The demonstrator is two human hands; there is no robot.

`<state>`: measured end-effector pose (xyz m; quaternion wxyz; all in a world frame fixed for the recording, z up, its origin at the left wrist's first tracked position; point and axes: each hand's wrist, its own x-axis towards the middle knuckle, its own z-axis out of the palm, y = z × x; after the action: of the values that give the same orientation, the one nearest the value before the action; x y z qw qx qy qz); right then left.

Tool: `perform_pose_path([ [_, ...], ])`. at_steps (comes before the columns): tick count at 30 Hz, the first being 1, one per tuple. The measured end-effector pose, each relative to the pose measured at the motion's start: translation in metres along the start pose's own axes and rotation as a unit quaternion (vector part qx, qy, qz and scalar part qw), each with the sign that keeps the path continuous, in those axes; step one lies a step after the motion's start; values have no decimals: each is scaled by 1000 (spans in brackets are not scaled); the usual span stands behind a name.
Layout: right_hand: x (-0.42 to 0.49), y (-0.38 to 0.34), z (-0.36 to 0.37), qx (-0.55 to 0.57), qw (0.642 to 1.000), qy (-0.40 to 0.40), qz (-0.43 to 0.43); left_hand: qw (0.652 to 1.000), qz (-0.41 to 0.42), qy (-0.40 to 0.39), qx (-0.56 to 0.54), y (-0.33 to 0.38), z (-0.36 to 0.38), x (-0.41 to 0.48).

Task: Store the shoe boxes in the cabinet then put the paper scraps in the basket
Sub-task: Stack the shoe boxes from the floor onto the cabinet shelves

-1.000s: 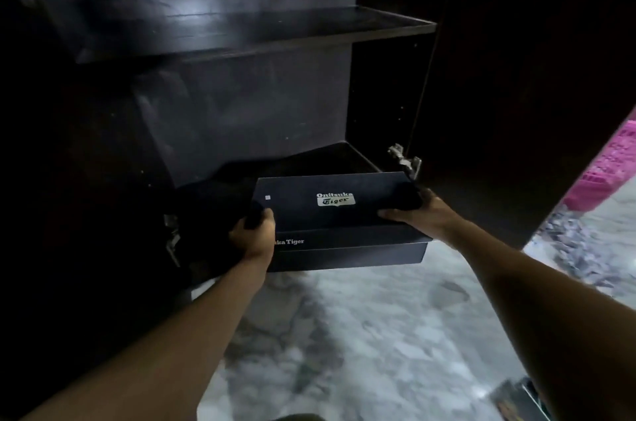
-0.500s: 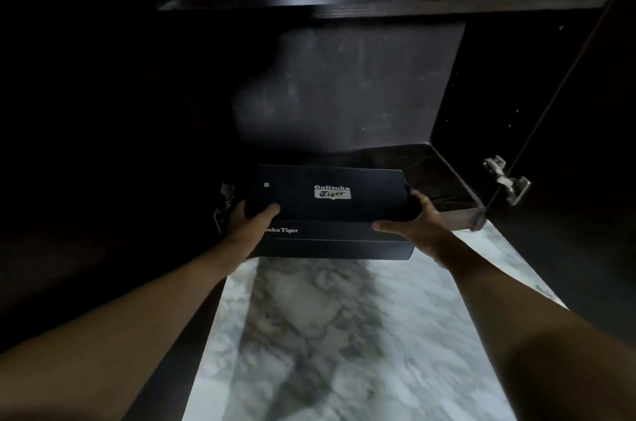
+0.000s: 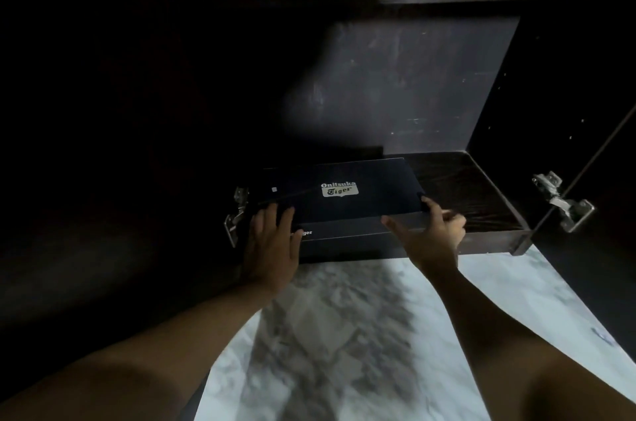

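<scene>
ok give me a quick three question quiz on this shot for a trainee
1. True or false: the shoe box has its lid off.
2. Which hands touch the box? A: left only. B: right only. C: both.
3. Fill in: the label on the lid reads Onitsuka ____.

Key:
1. False, the lid is on.
2. C. The left hand presses on the near left end and the right hand holds the near right corner.
3. Tiger.
</scene>
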<state>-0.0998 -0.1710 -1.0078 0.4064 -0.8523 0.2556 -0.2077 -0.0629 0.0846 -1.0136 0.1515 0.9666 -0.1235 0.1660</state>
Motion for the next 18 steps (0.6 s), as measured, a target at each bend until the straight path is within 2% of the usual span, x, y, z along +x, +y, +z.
perform_pose_path([
  [2, 1, -1, 6, -10, 1000, 12, -13, 1000, 14, -10, 13, 1, 6, 9],
  [10, 36, -11, 36, 48, 996, -61, -33, 997, -22, -51, -45, -19, 18, 93],
  [15, 55, -27, 63, 19, 995, -93, -38, 995, -15, -74, -60, -28, 31, 132],
  [18, 68, -33, 77, -1, 992, -118, -46, 991, -16, -129, -26, -31, 33, 154],
])
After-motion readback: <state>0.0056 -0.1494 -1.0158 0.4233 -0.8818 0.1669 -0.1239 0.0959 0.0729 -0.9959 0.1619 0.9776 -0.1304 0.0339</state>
